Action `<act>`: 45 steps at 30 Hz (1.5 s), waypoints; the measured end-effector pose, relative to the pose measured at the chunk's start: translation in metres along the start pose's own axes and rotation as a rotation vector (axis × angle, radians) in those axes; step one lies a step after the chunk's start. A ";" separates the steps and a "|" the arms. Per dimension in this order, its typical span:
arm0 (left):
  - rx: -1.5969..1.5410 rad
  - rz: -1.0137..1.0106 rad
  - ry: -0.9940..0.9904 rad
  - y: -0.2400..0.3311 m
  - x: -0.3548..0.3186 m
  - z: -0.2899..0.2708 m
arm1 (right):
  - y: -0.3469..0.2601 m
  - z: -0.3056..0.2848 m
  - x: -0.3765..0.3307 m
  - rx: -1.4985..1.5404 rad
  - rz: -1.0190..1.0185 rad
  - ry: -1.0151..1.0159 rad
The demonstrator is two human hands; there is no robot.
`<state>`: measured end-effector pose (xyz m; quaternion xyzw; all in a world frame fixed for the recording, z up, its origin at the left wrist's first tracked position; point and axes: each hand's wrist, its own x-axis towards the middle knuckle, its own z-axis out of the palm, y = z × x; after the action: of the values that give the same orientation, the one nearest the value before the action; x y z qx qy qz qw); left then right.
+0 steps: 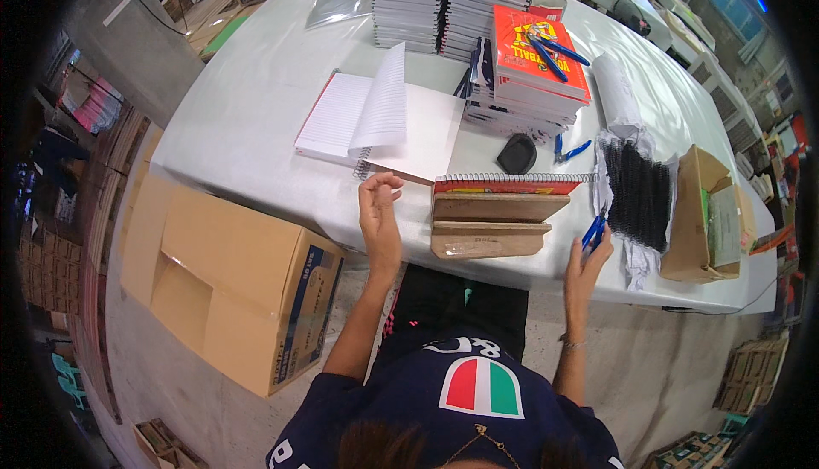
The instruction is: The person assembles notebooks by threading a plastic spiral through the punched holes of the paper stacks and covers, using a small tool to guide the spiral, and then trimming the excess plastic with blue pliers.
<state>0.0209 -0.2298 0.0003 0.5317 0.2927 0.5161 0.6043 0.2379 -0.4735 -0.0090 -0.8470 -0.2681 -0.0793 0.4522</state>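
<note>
My right hand (pixel 587 271) is closed around blue-handled pliers (pixel 595 232) at the right end of a wooden stand (pixel 490 244). Upright in the stand is a red-covered notebook (pixel 512 186), its wire coil running along the top edge. Left of the stand, my left hand (pixel 380 221) is raised with its fingers loosely bent and apart, and I see nothing in it. Just beyond those fingers lies an open lined notebook (pixel 341 119) with one page lifted. Close to my right hand is a bundle of black spiral coils (pixel 636 196) on white wrapping.
Notebook stacks (pixel 408 8) stand at the back; a red-covered pile (pixel 537 59) carries more blue pliers (pixel 554 58). A black object (pixel 516 155) and another blue tool (pixel 572 150) lie nearer. A small carton (pixel 693 230) sits right. A big cardboard box (pixel 226 273) stands left of the table.
</note>
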 end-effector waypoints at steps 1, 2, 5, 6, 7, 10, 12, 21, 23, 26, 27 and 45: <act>0.032 -0.045 -0.033 -0.008 0.001 -0.005 | 0.016 -0.004 0.011 -0.072 -0.006 0.001; 0.064 -0.088 -0.069 -0.015 0.003 -0.009 | 0.023 -0.004 0.017 -0.142 -0.010 0.003; 0.033 -0.191 -0.148 -0.034 0.008 -0.015 | -0.016 -0.008 0.042 -0.172 -0.321 0.179; -0.002 -0.223 -0.181 -0.037 0.011 -0.013 | -0.032 -0.009 0.050 -0.134 -0.406 0.174; -0.005 -0.224 -0.213 -0.036 0.015 -0.010 | -0.050 -0.010 0.057 -0.095 -0.491 0.170; -0.003 -0.224 -0.273 -0.034 0.026 -0.008 | -0.123 -0.011 0.071 -0.213 -0.748 -0.070; 0.002 -0.212 -0.282 -0.030 0.031 -0.004 | -0.152 -0.009 0.077 -0.309 -0.824 -0.306; -0.114 0.067 -0.129 -0.009 0.048 -0.001 | -0.188 0.007 0.090 -0.416 -0.857 -0.701; -0.107 0.153 -0.075 -0.002 0.053 -0.003 | -0.191 0.006 0.089 -0.395 -0.823 -0.735; -0.006 0.262 -0.036 0.004 0.065 -0.010 | -0.200 0.000 0.092 -0.362 -0.828 -0.722; 0.037 0.294 -0.036 0.005 0.071 -0.011 | -0.205 -0.005 0.094 -0.358 -0.835 -0.702; 1.055 0.169 0.380 -0.017 0.101 -0.071 | -0.331 0.166 0.195 0.041 -1.228 -0.640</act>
<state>-0.0083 -0.1095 -0.0145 0.6810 0.5711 0.4331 0.1501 0.2101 -0.1165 0.2073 -0.5149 -0.8206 -0.0622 0.2401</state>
